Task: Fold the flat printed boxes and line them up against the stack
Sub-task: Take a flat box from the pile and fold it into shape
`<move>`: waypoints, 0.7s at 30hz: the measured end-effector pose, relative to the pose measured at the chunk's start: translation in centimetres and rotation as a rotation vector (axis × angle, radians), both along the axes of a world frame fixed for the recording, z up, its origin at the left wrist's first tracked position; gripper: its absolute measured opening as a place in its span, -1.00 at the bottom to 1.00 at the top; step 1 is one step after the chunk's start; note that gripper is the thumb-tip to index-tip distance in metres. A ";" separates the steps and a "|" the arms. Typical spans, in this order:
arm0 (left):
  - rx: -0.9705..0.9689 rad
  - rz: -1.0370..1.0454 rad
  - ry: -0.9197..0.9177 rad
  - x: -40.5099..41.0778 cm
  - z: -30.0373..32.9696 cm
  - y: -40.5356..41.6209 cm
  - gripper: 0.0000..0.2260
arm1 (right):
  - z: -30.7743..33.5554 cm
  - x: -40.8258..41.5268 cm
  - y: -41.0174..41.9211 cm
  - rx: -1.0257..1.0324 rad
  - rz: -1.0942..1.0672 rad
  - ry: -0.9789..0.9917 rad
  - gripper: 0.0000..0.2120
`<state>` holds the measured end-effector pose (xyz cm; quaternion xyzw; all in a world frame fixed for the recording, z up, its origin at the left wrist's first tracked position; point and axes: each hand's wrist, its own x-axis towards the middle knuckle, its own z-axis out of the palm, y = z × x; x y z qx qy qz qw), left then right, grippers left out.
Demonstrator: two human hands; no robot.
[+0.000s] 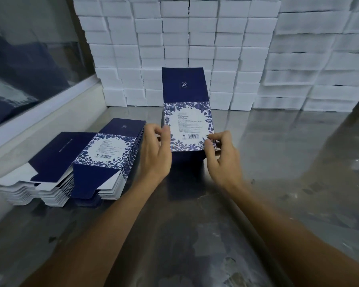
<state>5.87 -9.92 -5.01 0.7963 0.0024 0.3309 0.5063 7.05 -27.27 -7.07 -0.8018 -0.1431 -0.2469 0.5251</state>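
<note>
Both hands hold one printed box (188, 125) over the shiny metal table (278, 162), in front of the big stack of white boxes (174, 38). The left hand (155, 150) pinches the box's left edge with curled fingers. The right hand (222, 156) pinches the box's right bottom corner with its fingertips. The box's dark blue flap points up toward the stack. Left of the box, a pile of flat boxes (104, 156) lies on the table.
</note>
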 end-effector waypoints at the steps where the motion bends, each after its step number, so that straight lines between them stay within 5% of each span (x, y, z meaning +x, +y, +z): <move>1: -0.032 0.012 0.014 0.0 0.2 0.0 -0.75 | -0.1 -0.1 0.0 0.003 0.004 0.007 -0.85; 5: -0.064 0.044 0.077 0.2 0.5 0.3 -0.66 | -0.7 -0.3 -0.7 -0.007 0.035 0.026 -0.81; 10: -0.114 0.030 0.120 0.5 0.7 0.4 -0.88 | -1.2 -0.8 -1.6 -0.097 0.036 0.092 -0.64; 17: -0.389 -0.326 0.307 1.0 0.9 1.3 -0.15 | -1.2 -0.5 -2.1 -0.161 -0.007 0.191 -0.45; 21: -0.217 -0.203 0.287 1.4 0.5 1.8 -0.20 | -0.6 -0.8 -1.8 -0.179 0.074 0.273 -0.07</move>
